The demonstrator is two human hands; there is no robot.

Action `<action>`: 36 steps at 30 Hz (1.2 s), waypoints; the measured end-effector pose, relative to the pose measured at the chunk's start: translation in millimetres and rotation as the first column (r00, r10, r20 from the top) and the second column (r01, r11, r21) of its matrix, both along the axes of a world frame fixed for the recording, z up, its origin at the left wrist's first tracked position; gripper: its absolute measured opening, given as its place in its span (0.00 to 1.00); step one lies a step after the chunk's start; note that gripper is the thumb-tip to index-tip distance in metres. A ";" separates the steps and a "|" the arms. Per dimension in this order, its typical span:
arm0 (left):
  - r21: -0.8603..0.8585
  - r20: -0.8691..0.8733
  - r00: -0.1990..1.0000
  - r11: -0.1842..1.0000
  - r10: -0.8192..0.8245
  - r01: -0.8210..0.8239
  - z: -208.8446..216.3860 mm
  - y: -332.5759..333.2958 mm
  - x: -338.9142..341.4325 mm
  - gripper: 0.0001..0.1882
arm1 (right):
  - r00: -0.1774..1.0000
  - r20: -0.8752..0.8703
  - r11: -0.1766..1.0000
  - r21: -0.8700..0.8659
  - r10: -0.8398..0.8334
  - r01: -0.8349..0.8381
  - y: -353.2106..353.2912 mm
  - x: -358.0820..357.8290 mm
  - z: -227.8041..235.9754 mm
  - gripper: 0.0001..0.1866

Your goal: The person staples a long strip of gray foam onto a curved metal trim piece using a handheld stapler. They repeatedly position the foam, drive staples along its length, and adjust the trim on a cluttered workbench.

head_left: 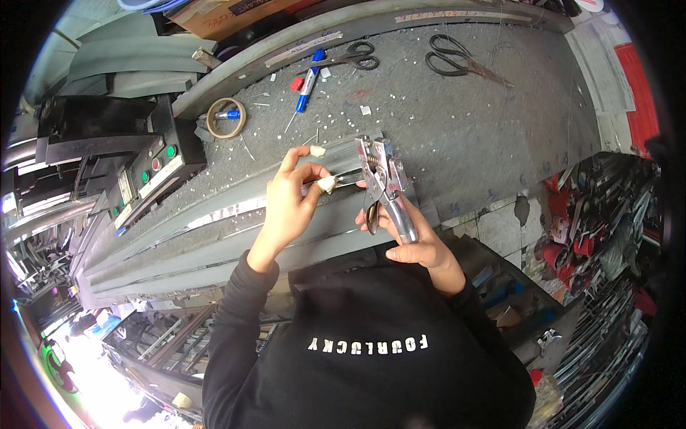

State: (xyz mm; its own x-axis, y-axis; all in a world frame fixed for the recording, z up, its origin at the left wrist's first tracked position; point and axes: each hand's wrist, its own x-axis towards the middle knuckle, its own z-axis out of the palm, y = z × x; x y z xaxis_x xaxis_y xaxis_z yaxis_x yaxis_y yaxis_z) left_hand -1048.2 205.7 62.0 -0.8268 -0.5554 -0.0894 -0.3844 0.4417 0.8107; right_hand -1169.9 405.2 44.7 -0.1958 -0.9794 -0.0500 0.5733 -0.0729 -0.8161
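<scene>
- A cluttered workshop surrounded a dark grey workbench [514, 125] littered with pale chips.
- Open black-handled scissors [450, 63] lay on its far side, and a blue-and-white marker pen [309, 84] sat nearer the middle; a tan ring of tape [241, 127] lay to the left.
- Long grey strips [179, 261] stretched leftward along the bench's near edge.
- The silver metal hand tool, built like pliers [386, 180], was held above the bench's near edge, just right of the left hand.
- Its long axis ran away from the person and slightly left, the bulky head farthest off, the handle ends turned back toward the body.
- It looked shiny and worn, with a coiled spring near the head and one handle darker than the other.
- The right hand [423, 247] was wrapped around its handles, which stood apart.
- The left hand [288, 204] pinched a thin, shiny sliver [348, 178] reaching to the tool's head; yellowish wrapping covered its fingertips, one raised clear.
</scene>
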 end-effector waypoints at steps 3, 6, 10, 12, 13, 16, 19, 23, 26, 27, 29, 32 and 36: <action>0.040 0.062 0.994 0.996 -0.086 0.084 7.0 -1.0 5.1 0.05 | 0.999 0.041 0.999 0.030 -0.019 0.018 3.5 7.6 -1.5 0.52; 0.051 0.082 0.987 0.989 -0.141 0.138 9.9 1.2 6.8 0.06 | 0.999 -0.005 0.996 0.076 -0.044 0.044 6.9 13.8 -7.4 0.49; -0.243 -0.127 0.989 0.969 -0.075 0.043 7.6 19.4 16.7 0.09 | 0.991 -0.043 0.985 0.112 -0.125 0.129 9.6 20.6 -17.2 0.46; -0.437 -0.225 0.972 0.898 -0.066 -0.040 5.8 33.0 33.9 0.13 | 0.982 0.023 0.979 0.092 -0.185 0.183 11.1 25.3 -19.3 0.46; -0.216 -0.210 0.978 0.975 0.011 -0.057 4.1 43.4 44.7 0.13 | 0.980 0.039 0.980 0.064 -0.193 0.191 11.7 26.7 -19.5 0.45; 0.712 -0.051 0.984 0.698 0.168 -0.083 -18.2 64.7 55.4 0.12 | 0.973 0.066 0.972 0.097 -0.219 0.212 15.4 32.2 -18.1 0.45; 0.908 -0.073 0.939 0.412 0.336 -0.077 -48.5 65.9 48.8 0.14 | 0.972 0.069 0.971 0.101 -0.225 0.218 19.6 36.6 -17.6 0.45; 0.931 -0.075 0.883 0.350 0.462 -0.105 -66.0 65.5 40.6 0.13 | 0.976 0.027 0.973 0.088 -0.214 0.211 21.5 40.4 -15.5 0.45; 0.889 -0.111 0.819 0.425 0.563 -0.171 -63.8 68.1 30.3 0.09 | 0.977 -0.074 0.969 0.135 -0.199 0.208 24.4 44.3 -0.3 0.45; 0.864 -0.158 0.791 0.471 0.591 -0.179 -62.5 68.2 25.2 0.09 | 0.971 -0.141 0.959 0.183 -0.192 0.217 27.7 46.3 8.8 0.45; 0.842 -0.245 0.715 0.509 0.654 -0.177 -59.7 67.0 17.3 0.06 | 0.960 -0.209 0.909 0.334 -0.188 0.251 37.9 54.9 29.8 0.47; 0.796 -0.357 0.669 0.587 0.652 -0.146 -57.1 63.5 8.9 0.05 | 0.983 -0.183 0.820 0.559 -0.023 0.123 47.9 69.5 49.0 0.51; 0.796 -0.353 0.651 0.581 0.673 -0.168 -52.7 67.5 9.0 0.03 | 0.941 -0.336 0.781 0.574 -0.051 0.247 36.0 87.0 36.3 0.52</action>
State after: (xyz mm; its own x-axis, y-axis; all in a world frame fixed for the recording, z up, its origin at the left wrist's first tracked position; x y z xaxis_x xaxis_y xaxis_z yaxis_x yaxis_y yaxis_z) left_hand -1039.2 273.2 9.2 -0.5105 -0.8375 -0.1946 0.2758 -0.3739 0.8855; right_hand -1082.8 441.2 81.0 -0.4378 -0.7238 -0.5333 0.3310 0.4218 -0.8441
